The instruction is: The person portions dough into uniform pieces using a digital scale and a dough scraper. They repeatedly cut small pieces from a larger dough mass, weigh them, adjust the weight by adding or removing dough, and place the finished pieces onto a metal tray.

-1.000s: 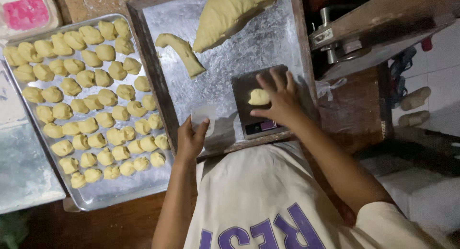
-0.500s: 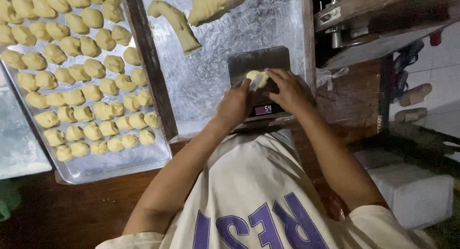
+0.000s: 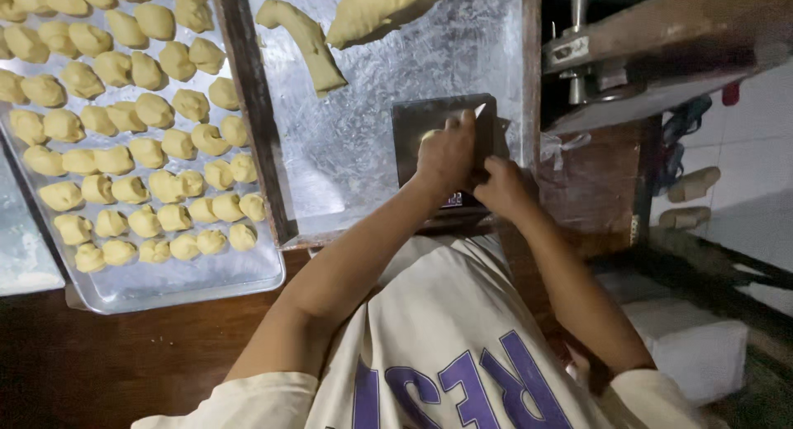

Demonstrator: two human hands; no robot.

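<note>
Over the small scale (image 3: 446, 136), I am watching the left hand (image 3: 446, 155) and right hand (image 3: 500, 186) closing together on a dough piece (image 3: 431, 135), the tray (image 3: 190, 276) nearly filling with portions (image 3: 149, 156) while a dough mass (image 3: 376, 8) is waiting.

Pale yellow dough pieces (image 3: 132, 148) are sitting in rows on a shiny silver metal baking tray (image 3: 190, 284). A dark grey square kitchen scale (image 3: 413, 123) is showing against a mottled silver metal sheet (image 3: 363, 140). The dark brown wooden counter (image 3: 99, 363) is looking glossy.
</note>
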